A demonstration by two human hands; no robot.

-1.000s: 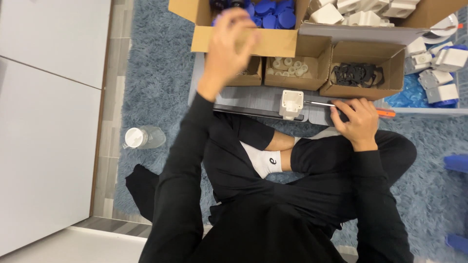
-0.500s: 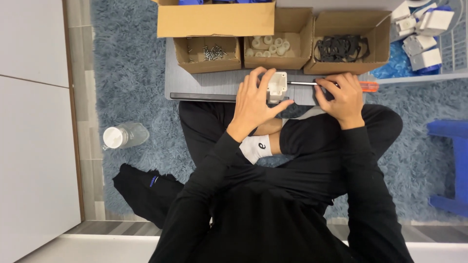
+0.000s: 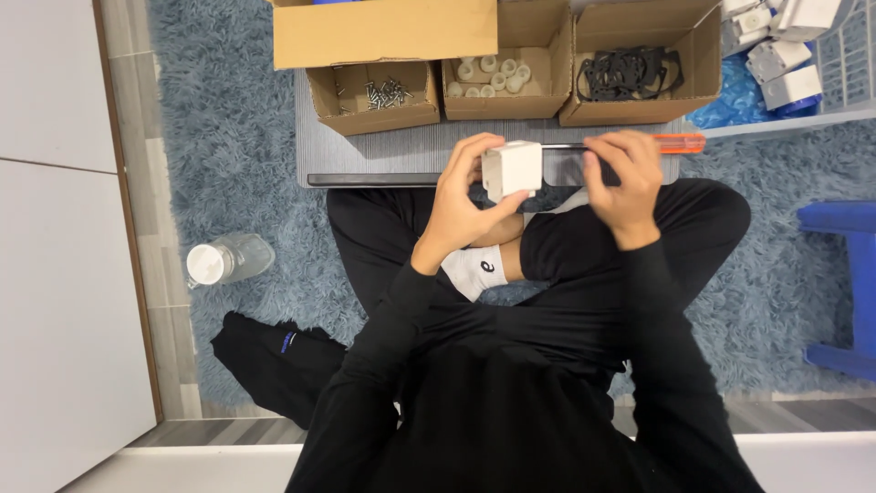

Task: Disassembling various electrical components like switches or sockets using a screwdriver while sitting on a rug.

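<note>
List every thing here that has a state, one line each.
left hand: closed around the white block
right hand: gripping the screwdriver
white block: held up off the grey board
screwdriver: level, tip at the block
screw box: open, few screws
roller box: open, partly filled
ring box: open, black rings inside
water bottle: lying on the rug, capped

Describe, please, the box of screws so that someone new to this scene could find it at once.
Start at the grey board lying across the blue rug in front of the seated person. Three open cardboard boxes stand in a row along its far edge. The box of screws is the leftmost, the only one holding small silvery metal pieces rather than white rings or black gaskets.
</note>
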